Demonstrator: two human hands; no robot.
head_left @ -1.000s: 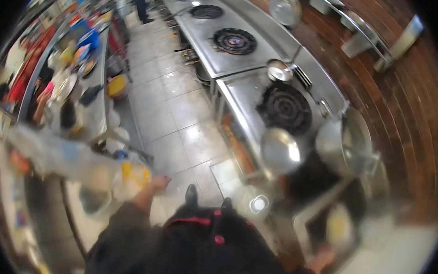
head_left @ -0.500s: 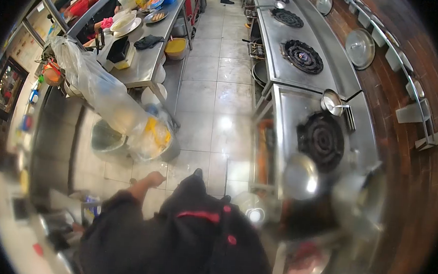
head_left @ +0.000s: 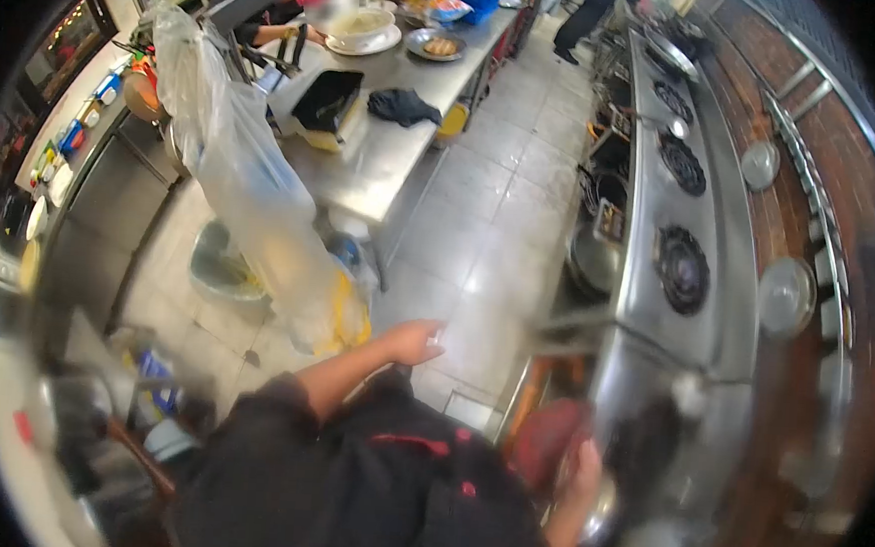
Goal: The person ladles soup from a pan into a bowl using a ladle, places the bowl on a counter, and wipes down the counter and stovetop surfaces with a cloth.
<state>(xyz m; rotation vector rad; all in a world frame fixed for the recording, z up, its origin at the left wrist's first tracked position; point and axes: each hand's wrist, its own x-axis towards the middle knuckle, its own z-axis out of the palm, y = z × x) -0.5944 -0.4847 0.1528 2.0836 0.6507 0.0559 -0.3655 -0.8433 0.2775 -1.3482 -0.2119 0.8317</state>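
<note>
My left hand [head_left: 415, 341] is out in front of my body over the tiled floor, right of the plastic bag. Its fingers look curled together, with a small pale spot at the tips; what they hold, if anything, I cannot make out. Low on the right, my right hand [head_left: 577, 481] grips a dark red rounded thing [head_left: 546, 439] by its near side. Blur hides whether this is meat or a dish. Beside that hand, a shiny metal surface [head_left: 600, 512] shows partly.
A long steel stove [head_left: 645, 244] with black burners runs along the right. To the left stand a steel table [head_left: 371, 174], a hanging plastic bag [head_left: 254, 167] and a bin [head_left: 225, 279]. A plate of food [head_left: 434, 45] rests on the table. Another person [head_left: 585, 20] stands up the aisle.
My view has turned left and moved up the aisle. My right hand has come up with the dark red thing, away from the tray area. My left hand reaches farther forward and right.
</note>
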